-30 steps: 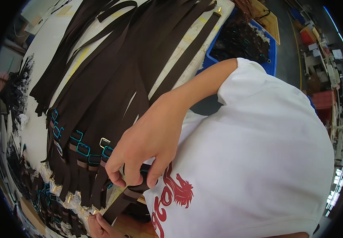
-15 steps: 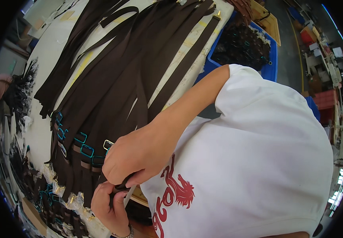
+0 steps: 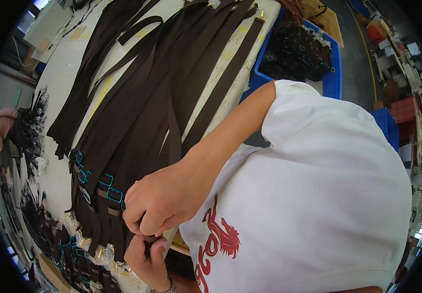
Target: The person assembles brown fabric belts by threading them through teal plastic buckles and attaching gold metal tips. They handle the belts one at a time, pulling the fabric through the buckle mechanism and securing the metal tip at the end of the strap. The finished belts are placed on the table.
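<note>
Many long dark brown straps (image 3: 172, 97) lie side by side across a white table (image 3: 59, 73). Teal rectangular buckles (image 3: 108, 188) sit on their near ends, and gold clips in clear wrap (image 3: 98, 254) lie at the table's edge. My right hand (image 3: 159, 202) reaches from the white sleeve, its fingers curled down over the near end of one brown strap (image 3: 145, 238). My left hand (image 3: 145, 261), with a bracelet at the wrist, grips the same strap end from below, touching the right hand. The strap end is mostly hidden between the fingers.
A blue bin (image 3: 330, 83) full of dark straps with teal buckles stands past the table's far corner. Piles of black straps (image 3: 25, 132) lie along the table's left side. My white shirt (image 3: 318, 195) fills the right. Blue and red crates (image 3: 396, 117) stand on the floor.
My left hand has come up from the lower edge to meet the right hand. The right hand's fingers have curled tighter over the strap end.
</note>
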A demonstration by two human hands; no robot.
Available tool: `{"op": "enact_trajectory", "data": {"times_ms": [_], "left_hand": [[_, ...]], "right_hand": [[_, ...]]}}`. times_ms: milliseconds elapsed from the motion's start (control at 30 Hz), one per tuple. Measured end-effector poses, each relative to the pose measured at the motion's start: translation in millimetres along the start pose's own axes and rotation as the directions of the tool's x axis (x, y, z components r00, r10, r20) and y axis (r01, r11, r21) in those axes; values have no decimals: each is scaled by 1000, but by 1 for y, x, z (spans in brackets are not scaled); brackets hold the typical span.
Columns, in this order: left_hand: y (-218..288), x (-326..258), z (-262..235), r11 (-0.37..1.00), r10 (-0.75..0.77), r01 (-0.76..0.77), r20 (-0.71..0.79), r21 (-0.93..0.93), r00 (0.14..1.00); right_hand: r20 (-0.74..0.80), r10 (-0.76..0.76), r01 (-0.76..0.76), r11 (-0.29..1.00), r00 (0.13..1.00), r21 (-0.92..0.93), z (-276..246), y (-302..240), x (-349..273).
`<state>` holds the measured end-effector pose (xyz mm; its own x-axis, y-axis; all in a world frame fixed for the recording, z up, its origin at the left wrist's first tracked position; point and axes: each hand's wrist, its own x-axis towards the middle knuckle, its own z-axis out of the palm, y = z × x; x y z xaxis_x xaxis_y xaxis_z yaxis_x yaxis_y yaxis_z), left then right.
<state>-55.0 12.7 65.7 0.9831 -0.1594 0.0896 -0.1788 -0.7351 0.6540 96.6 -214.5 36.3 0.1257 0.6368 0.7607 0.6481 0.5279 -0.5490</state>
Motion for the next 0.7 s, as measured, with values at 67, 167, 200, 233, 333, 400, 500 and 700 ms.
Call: {"op": "enact_trajectory", "data": {"times_ms": [67,167,200,233,333,400,500,700], "left_hand": [[-12,-5,3,987,-5,-3,-45,-158,999],[-21,-10,16,901,-67,-81,-320,-427,945],[-18,-11,20,861,-158,-43,-348,-506,924],[-15,-11,22,813,-248,-13,-367,-582,896],[-8,-3,15,732,-345,54,-301,-679,889],[-9,1,-3,660,-326,103,-160,-745,932],[-36,-1,-17,685,-134,-13,-144,-728,980],[-66,-10,-43,802,-341,173,-201,-572,918]], "right_hand": [[16,122,-123,972,992,201,-5,-6,4],[116,371,-334,601,921,726,-10,-6,12],[147,403,-359,525,903,772,-6,-1,12],[179,431,-380,446,885,810,-3,4,11],[218,469,-432,418,856,799,-2,12,12],[229,501,-471,433,835,769,-14,8,19],[479,363,-599,406,799,691,-23,17,32],[590,217,-627,202,778,752,-8,16,58]]}}
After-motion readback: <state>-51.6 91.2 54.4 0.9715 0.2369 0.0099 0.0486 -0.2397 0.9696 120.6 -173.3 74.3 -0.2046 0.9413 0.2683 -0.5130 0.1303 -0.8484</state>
